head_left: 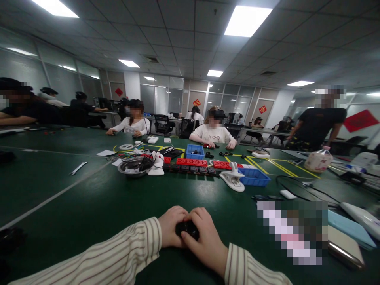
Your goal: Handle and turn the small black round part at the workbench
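Close in front of me on the green table, a small glossy black computer mouse (187, 229) sits between my two hands. My left hand (172, 227) is wrapped round its left side, fingers curled over the far end. From the right, my right hand (206, 237) closes on it, with the thumb along its near side and the fingers over its top. The fingertips of both hands meet at the far side, so much of the mouse is hidden. Whether its underside touches the table I cannot tell.
Ahead stand a metal bowl of cables (135, 166), red and black power strips (191, 163), a white clip stand (233, 178) and a blue bin (253, 177). A wrench (78, 168) lies left; a phone (346, 245) lies right. Co-workers sit across the table.
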Motion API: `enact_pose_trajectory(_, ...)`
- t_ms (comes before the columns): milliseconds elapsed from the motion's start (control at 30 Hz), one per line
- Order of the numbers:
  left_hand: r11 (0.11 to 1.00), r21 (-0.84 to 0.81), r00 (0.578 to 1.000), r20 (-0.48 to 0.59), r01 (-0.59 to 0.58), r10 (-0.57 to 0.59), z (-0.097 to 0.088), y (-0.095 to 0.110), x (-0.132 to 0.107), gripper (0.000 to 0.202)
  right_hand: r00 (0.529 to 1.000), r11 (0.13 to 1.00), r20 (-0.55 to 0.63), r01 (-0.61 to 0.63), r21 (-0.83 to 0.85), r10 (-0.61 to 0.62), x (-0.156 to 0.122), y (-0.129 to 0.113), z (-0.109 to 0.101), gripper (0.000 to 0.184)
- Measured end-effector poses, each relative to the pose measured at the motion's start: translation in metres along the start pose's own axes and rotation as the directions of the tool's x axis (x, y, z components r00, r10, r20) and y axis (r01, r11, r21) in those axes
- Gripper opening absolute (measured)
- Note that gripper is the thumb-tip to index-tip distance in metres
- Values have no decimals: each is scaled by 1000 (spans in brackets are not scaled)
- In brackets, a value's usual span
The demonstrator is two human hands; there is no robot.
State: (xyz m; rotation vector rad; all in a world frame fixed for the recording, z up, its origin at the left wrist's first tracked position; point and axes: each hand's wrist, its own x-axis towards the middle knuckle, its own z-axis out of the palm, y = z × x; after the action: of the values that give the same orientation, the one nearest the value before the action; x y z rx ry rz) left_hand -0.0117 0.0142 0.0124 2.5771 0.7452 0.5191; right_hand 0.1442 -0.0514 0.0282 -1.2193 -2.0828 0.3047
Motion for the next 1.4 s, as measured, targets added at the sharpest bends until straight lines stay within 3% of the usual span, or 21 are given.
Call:
enact_pose_trajectory(133, 1000, -12, 999, 41, 23, -23, 1, 0, 0, 37, 994, 990, 8, 110, 85, -111, -1, -2, -5, 24)
enact_pose_trajectory(200, 999, -9, 999, 34, 31, -31, 1, 2, 0, 49, 991, 985, -4, 133, 108, -133, -2, -3, -6, 26)
enact_pose_trajectory(333, 998, 32, 999, -20, 46, -45, 0, 7, -1, 72, 994, 996, -89, 63, 61, -57, -2, 1, -2, 19)
enact_pose_trajectory(500, 990, 118, 997, -44, 75, -70, 3, 7, -2, 51, 989, 994, -112, -98, -41, 92, -2, 5, 4, 21)
enact_pose_trajectory(667, 993, 106, 997, -56, 61, -55, 5, 3, -2, 45, 991, 991, -75, -113, -71, 108, -1, 2, 4, 17)
enact_pose_trajectory(767, 998, 59, 999, -34, -4, 6, 4, 0, 0, 40, 998, 999, -38, -49, -4, 49, -1, 2, 1, 12)
enact_pose_trajectory(900, 996, 12, 996, 38, -85, 85, 2, -4, 2, 31, 991, 980, -3, 135, 144, -136, -1, 0, -5, 19)
enact_pose_trajectory(1000, 997, 27, 996, 49, -69, 68, 1, -2, 1, 42, 976, 957, -6, 212, 196, -216, -1, -2, -8, 20)
enact_pose_trajectory(1133, 999, 50, 1000, -2, 14, -14, 0, 7, -2, 77, 990, 983, -88, 119, 137, -108, -2, 1, -4, 21)
enact_pose_trajectory(1267, 991, 108, 995, -63, 83, -77, 3, 16, -5, 70, 989, 998, -136, -54, 43, 60, -2, 6, 4, 24)
enact_pose_trajectory(1400, 987, 105, 990, -86, 125, -116, 8, 14, -4, 54, 990, 994, -94, -110, -22, 108, 0, 5, 6, 18)
